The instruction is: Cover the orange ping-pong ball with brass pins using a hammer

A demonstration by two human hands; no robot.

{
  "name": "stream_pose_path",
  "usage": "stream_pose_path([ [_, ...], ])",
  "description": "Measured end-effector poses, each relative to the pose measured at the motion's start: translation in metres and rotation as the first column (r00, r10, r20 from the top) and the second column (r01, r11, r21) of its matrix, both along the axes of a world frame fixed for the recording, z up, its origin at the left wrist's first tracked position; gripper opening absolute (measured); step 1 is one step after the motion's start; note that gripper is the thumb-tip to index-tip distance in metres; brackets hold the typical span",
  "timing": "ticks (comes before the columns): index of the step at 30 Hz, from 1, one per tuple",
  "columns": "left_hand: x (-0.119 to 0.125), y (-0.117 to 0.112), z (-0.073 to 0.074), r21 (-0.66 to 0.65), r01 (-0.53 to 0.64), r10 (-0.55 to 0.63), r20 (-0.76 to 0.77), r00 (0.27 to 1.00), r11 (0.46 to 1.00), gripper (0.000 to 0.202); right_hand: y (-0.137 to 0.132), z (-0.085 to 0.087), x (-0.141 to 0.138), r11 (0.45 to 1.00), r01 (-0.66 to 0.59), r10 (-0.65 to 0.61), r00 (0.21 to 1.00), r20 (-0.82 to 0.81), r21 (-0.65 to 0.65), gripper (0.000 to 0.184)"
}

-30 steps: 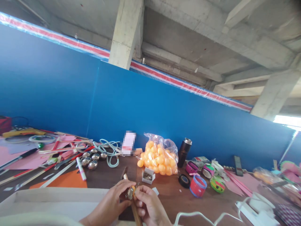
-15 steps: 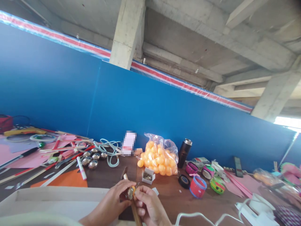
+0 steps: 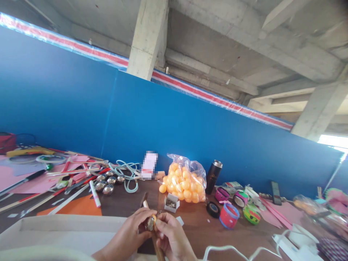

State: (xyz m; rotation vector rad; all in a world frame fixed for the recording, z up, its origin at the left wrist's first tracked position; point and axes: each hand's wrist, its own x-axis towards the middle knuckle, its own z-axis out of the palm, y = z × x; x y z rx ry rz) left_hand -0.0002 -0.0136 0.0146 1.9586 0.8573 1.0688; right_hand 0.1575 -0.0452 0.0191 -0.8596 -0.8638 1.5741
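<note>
My left hand [image 3: 132,230] is closed round a shiny silver ball [image 3: 150,223], thumb and fingers on either side of it. From the right, my right hand [image 3: 174,233] pinches at a small orange piece [image 3: 154,218] against the ball; its exact kind is too small to make out. A wooden stick [image 3: 158,251] runs beneath the ball and between my hands, its pale end showing beyond my left fingers. Just past my hands stands a small white box [image 3: 174,209] of tiny brass-coloured pieces.
A clear bag of orange balls [image 3: 185,183] stands behind the box, beside a black flask [image 3: 213,177]. Black tape [image 3: 212,209] and a red-and-blue ring [image 3: 229,216] lie to the right. Several silver balls [image 3: 108,189] and a white tray [image 3: 67,223] are left. A white cable [image 3: 228,248] crosses the front.
My right fingers have shifted very slightly at the ball and orange piece. Otherwise both hands and the table look the same.
</note>
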Motion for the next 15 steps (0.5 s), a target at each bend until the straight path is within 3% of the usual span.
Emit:
stream_pose_path([
  [8,0.0027,-0.004,0.0045,0.022,-0.006,0.006,-0.027,1.0,1.0,0.046,-0.0046,0.0028,0.0003,1.0,0.014,-0.013,0.999,0.047,-0.017,0.037],
  [15,0.0018,-0.0078,0.0073,0.042,0.016,-0.015,-0.034,0.999,0.999,0.043,-0.0058,0.0043,0.0012,1.0,0.018,-0.016,0.994,0.112,-0.015,0.038],
])
